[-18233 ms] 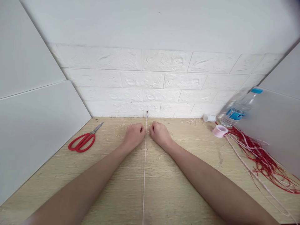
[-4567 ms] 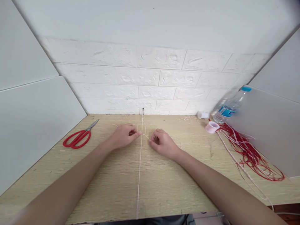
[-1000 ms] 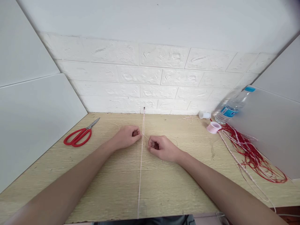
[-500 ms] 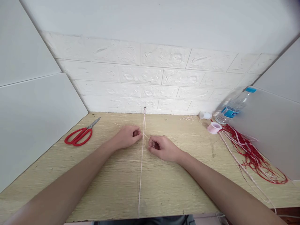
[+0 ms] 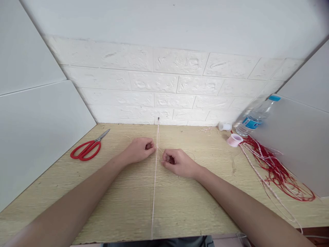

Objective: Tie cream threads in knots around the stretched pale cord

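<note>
Taut pink cord (image 5: 155,185) running straight down middle of wooden table (image 5: 123,202), from small nail (image 5: 158,118) at foot of far white brick wall (image 5: 164,89) to near table edge. Left hand (image 5: 138,150) just left of cord, fingers curled shut, pinching thin pale thread (image 5: 159,149) close against cord. Right hand (image 5: 178,163) just right of cord and slightly nearer, fingers curled in, thumb and forefinger pinched on same fine thread; thread crossing cord between both hands. More loose pale thread lying on table beyond each hand, too thin to trace. Red scissors (image 5: 87,150) far left, blades closed, well apart from hands. Far right: small white spool (image 5: 224,126) against wall, pink spool (image 5: 234,140) just near of it, clear water bottle (image 5: 253,117) with blue cap leaning on right panel. Tangle of red cords (image 5: 279,169) mixed with pale braided strands spreading from pink spool toward near right edge. White panels on left and right sides.
</note>
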The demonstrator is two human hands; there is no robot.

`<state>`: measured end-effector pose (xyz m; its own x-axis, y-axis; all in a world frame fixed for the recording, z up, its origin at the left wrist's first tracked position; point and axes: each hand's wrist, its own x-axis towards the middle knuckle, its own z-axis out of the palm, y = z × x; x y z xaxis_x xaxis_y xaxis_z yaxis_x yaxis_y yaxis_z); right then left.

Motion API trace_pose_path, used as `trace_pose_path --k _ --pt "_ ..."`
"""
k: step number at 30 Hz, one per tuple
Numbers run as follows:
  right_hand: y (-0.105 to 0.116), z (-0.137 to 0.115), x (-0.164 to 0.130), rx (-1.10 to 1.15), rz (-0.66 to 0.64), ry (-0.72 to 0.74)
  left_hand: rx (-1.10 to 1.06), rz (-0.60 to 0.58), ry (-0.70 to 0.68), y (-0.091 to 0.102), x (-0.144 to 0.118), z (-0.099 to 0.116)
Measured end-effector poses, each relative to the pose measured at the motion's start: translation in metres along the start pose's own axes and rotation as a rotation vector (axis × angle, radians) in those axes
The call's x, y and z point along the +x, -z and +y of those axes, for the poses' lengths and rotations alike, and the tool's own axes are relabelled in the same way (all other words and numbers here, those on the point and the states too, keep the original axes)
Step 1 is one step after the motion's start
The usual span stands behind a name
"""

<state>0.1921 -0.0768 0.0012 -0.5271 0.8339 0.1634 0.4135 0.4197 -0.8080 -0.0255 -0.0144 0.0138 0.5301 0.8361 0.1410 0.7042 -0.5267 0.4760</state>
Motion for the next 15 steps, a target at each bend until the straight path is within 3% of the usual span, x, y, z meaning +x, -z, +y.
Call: trace_pose_path --k 15 --pt "0.0006 -0.0026 0.0001 -0.005 -0.008 -0.015 -0.028 0.003 0.019 0.0017 -0.0005 0.0041"
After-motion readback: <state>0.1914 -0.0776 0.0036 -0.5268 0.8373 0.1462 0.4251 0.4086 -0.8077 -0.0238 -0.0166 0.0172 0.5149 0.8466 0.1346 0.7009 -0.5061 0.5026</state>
